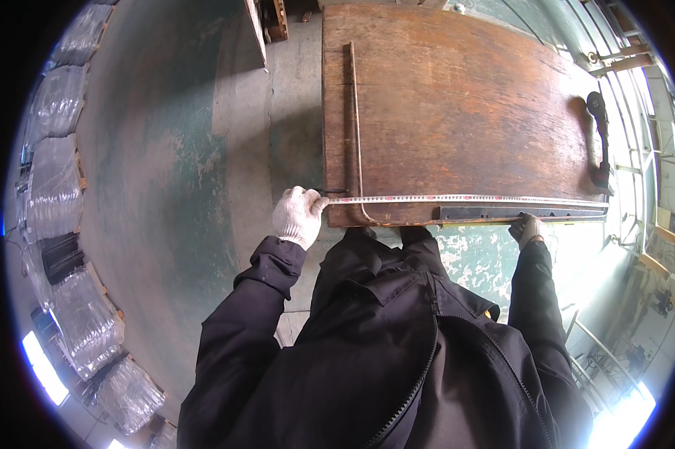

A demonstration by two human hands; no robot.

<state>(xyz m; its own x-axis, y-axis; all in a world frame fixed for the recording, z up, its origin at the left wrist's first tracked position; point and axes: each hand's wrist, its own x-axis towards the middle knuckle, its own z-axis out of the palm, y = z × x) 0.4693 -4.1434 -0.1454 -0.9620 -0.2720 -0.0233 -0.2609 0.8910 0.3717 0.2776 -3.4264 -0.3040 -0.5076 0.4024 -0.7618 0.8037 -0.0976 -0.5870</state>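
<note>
A white tape measure blade (427,199) lies stretched along the near edge of a brown wooden tabletop (457,105). My left hand (298,217), in a whitish glove, pinches the blade's left end just past the table's left edge. My right hand (529,228), also gloved, has its fingers closed over a long black bar (487,214) at the near edge; the fingertips are partly hidden. The bar lies just below the blade and shows small holes. A thin bent metal rod (356,120) rests on the left of the table, its lower part meeting the blade before curving right.
A long black tool with a rounded head (599,138) lies at the table's right edge. Plastic-wrapped stacks on pallets (56,183) line the far left. Metal racks (637,135) stand at the right. The floor (158,150) is worn green paint.
</note>
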